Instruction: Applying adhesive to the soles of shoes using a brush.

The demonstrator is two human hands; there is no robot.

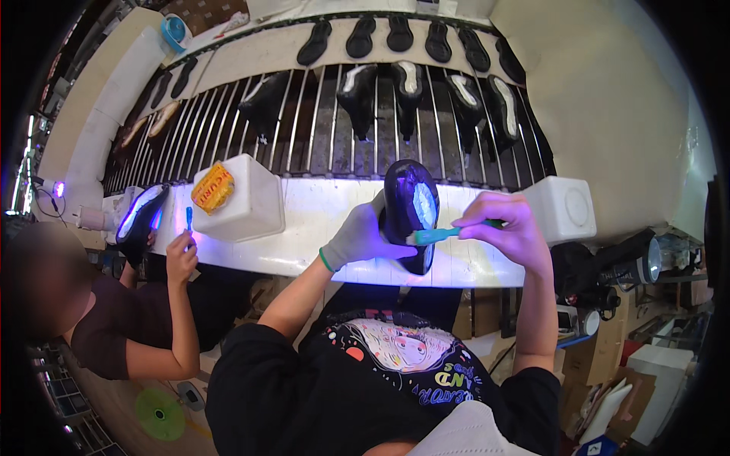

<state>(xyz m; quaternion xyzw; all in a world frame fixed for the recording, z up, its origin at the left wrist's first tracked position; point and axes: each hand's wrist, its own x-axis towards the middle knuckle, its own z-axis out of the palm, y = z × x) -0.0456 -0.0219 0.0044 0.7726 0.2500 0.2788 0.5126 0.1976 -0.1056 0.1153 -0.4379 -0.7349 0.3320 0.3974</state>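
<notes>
My left hand (359, 240), in a grey glove with a green cuff, is closed around the side of a black shoe upper (397, 190). The shoe's underside faces up, its pale sole area glowing bluish under the light. Bare and pinched, my right hand (503, 222) grips a green-handled brush (442, 234). The bristles lie over the lower part of the shoe's underside; whether they touch it I cannot tell. Both hands are above the white bench (327, 258). Left of them stands a white container (262, 199) with a yellow packet (214, 188) on top.
Another white container (564, 207) stands right of my hand. Beyond the bench, a barred conveyor (319, 140) carries several black shoe uppers (357, 99), with dark soles (399, 34) on a ledge behind. At left, a co-worker (129, 327) holds a shoe (141, 224) and a brush (189, 219).
</notes>
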